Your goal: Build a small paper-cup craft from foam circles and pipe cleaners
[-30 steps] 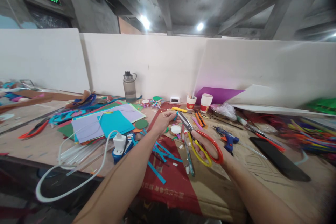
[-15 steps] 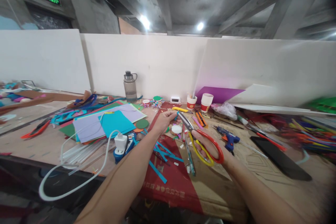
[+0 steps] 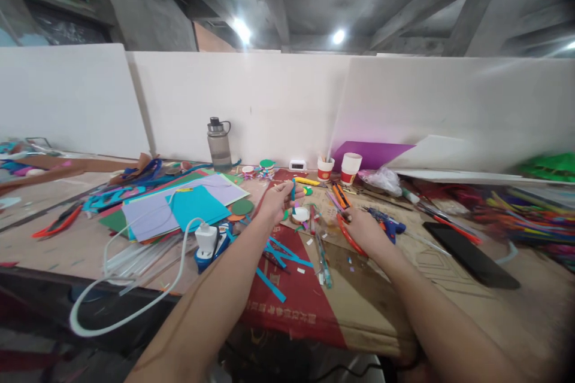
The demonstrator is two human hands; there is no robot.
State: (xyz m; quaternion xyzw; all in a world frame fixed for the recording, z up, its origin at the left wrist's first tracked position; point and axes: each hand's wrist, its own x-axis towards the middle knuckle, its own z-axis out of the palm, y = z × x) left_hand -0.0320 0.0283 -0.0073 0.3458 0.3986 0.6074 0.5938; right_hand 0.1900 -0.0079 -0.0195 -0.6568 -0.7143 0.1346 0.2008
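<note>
Since the earlier frame, my right hand [image 3: 366,232] had lowered the scissors [image 3: 348,234] from their raised position over the table to the table surface, and my left hand [image 3: 279,200] had turned the blue strip [image 3: 293,189] upright.

Left hand: fingers were pinched on the short blue strip, which stood nearly vertical above the table, just behind a roll of tape [image 3: 300,214].

Right hand: it was closed over the red-handled scissors, palm down; only part of a red handle loop showed under the fingers, and the blades were hidden, so I could not tell whether they were apart or together. The hand rested just beside a blue glue gun [image 3: 387,226].

Surroundings: more blue paper strips [image 3: 281,254] lay on the red sheet [image 3: 299,299] between my forearms. A white charger [image 3: 205,240] with its looped cable sat to the left, near a stack of coloured paper sheets [image 3: 179,206]. Further back stood a grey water bottle [image 3: 218,145] and two paper cups [image 3: 338,169] against the white partition. A black phone [image 3: 469,254] lay well apart on the right.
</note>
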